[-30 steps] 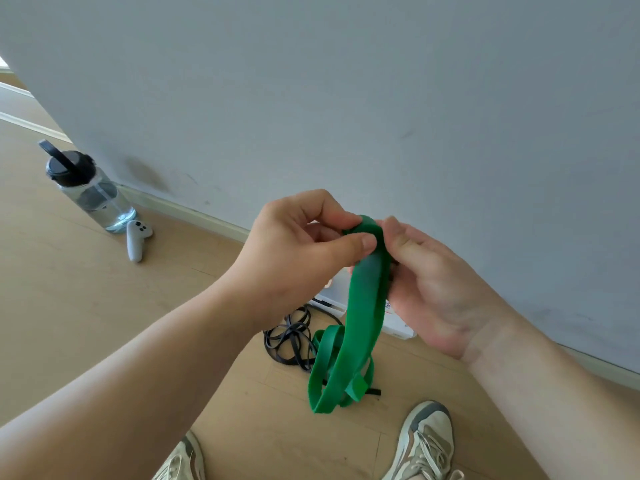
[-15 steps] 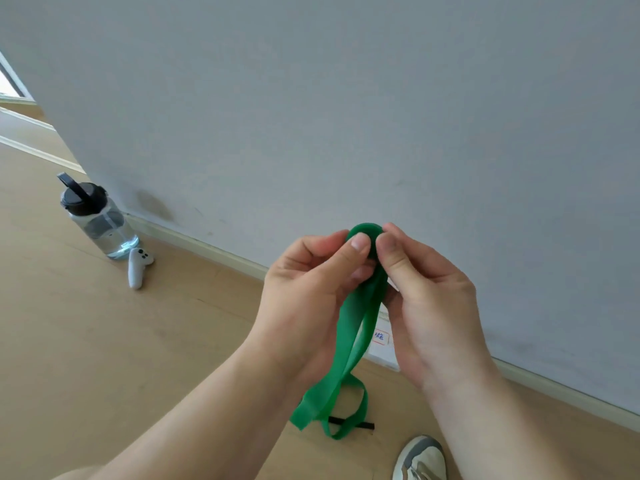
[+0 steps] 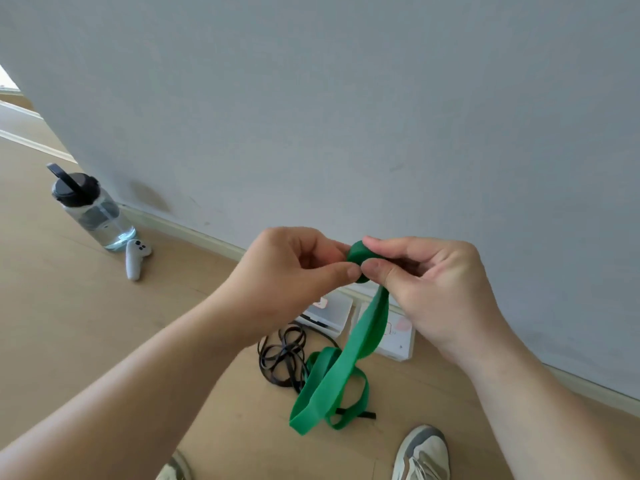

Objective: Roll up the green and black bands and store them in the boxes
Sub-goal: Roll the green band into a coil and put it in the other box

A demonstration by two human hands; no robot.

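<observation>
Now the person holds the green band (image 3: 367,327) up in front of the wall (image 3: 346,98). Its top end is wound into a small roll (image 3: 357,255), and both hands pinch the green band at that roll. The left hand (image 3: 294,271) sits at 9 o'clock from the roll, with its thumb tip pressed on the side. The right hand (image 3: 436,282) sits at 3 o'clock, with its thumb under the roll and its first finger over it. So each grip is clamped on the roll, and the two thumbs nearly touch.

The loose part of the band matters most for the next turn. It drops from the roll toward 6 o'clock, just under the right hand, then slants toward 7 o'clock. Its long line runs from the hands down to the floor (image 3: 86,323), where it lies in loops. The right hand is nearer to it. Most of the band looks left to wind.

The black band (image 3: 282,358) lies tangled on the floor at 7 o'clock from the roll, beside the green loops. Two white boxes (image 3: 329,311) sit by the wall, below the hands. A water bottle (image 3: 90,209) and a white controller (image 3: 135,259) are well apart at 9 o'clock.
</observation>
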